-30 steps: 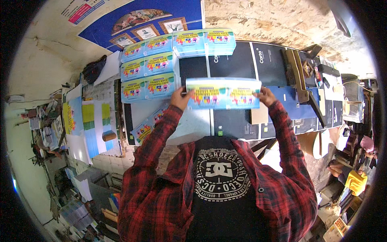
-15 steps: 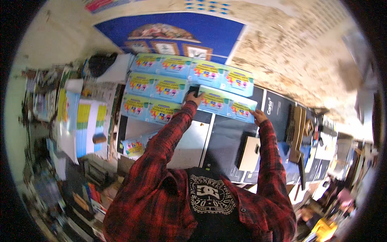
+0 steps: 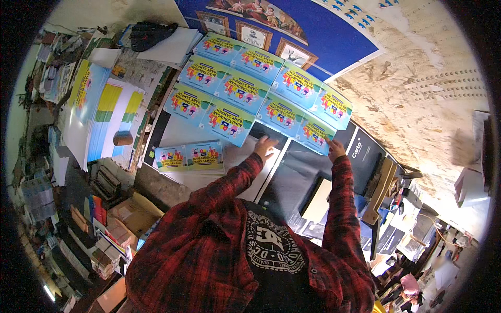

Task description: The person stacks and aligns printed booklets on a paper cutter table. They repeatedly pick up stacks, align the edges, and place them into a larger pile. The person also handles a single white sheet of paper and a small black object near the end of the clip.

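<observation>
Rows of blue-and-yellow printed cover sheets [image 3: 241, 89] lie side by side on the dark worktop [image 3: 300, 169]. At the lower right of the rows, a strip of two covers [image 3: 282, 115] lies flush against its neighbours. My right hand [image 3: 336, 149] pinches this strip's right-hand corner. Just below the rows, my left hand [image 3: 267, 147] hovers over the worktop with its fingers apart and nothing in them. Another small pair of covers [image 3: 189, 157] rests on a pale board [image 3: 209, 180] left of my left forearm.
A tall stack of printed sheets [image 3: 86, 117] stands at the left, with a brown block [image 3: 123, 138] on it. Toward the right are a cream box [image 3: 317, 202] and a long brown tool bar [image 3: 380, 193]. A blue poster [image 3: 334, 39] hangs behind the worktop.
My left hand has let go of the strip's left end and drawn back toward me. The strip now sits against the other covers. The view has turned.
</observation>
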Motion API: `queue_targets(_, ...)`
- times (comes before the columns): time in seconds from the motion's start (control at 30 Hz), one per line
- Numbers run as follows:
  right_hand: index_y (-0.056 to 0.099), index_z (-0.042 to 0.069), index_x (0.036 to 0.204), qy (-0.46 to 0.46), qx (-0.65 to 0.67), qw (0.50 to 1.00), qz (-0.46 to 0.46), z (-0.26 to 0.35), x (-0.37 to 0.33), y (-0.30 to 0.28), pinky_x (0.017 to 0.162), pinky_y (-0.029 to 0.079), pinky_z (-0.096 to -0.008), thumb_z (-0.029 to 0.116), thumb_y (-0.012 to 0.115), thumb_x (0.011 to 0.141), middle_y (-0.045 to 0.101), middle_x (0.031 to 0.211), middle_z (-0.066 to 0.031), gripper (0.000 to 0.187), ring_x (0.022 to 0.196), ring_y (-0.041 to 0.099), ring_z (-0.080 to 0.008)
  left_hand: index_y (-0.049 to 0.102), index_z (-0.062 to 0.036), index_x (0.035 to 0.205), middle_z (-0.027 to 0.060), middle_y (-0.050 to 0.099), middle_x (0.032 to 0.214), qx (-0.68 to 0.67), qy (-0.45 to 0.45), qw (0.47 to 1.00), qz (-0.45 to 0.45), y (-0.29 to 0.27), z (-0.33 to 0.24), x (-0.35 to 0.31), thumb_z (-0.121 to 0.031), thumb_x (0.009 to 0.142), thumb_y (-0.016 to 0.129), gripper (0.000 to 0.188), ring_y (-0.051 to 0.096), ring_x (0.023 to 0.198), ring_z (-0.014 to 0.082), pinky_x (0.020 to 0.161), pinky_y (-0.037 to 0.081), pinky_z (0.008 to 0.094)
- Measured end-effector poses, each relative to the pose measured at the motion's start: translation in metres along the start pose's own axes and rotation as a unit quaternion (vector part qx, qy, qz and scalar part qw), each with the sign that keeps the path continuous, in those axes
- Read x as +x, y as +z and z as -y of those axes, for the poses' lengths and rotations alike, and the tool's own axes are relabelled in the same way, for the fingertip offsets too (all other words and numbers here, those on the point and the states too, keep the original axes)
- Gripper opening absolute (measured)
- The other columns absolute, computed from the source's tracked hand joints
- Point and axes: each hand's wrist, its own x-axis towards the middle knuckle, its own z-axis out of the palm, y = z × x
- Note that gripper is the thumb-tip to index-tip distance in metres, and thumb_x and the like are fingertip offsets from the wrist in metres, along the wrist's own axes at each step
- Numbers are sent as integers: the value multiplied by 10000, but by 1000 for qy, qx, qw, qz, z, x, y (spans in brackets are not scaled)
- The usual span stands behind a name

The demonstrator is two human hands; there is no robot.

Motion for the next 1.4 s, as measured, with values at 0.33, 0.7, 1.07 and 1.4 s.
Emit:
queue_targets(0.33,131,70,1478,59,609,778,-146,-54,-90,83,1108,244,-512,705,472,803,262,1466,-246,988,1359,271,-402,464,-136,1300,82,414,1344,-655,-237,681,-224,-24,-34,35,-371,774,673,613,369,1267,252,1075,235,427)
queue_targets(0.7,115,96,1485,36,728,655,-198,-4,-88,127,1122,172,-520,788,372,750,215,1494,-230,1042,1380,228,-386,385,-133,1342,80,394,1331,-619,-262,695,-255,-27,-55,57,-572,671,726,872,356,1237,232,1051,198,448)
queue_targets(1.07,150,72,1485,-58,593,800,-75,24,-73,124,1117,52,-588,922,348,609,122,1543,-165,1237,1412,98,-373,374,-200,1420,94,403,1409,-407,-339,833,-160,-34,-21,81,-768,620,625,1014,438,1155,311,911,380,479)
queue_targets(1.4,416,63,1348,71,252,965,-35,-102,-129,160,952,352,-408,614,435,874,530,1316,-92,726,1181,496,-232,493,16,1285,200,560,1251,-42,-55,966,248,-143,6,-145,-425,824,694,669,569,1132,271,962,454,374)
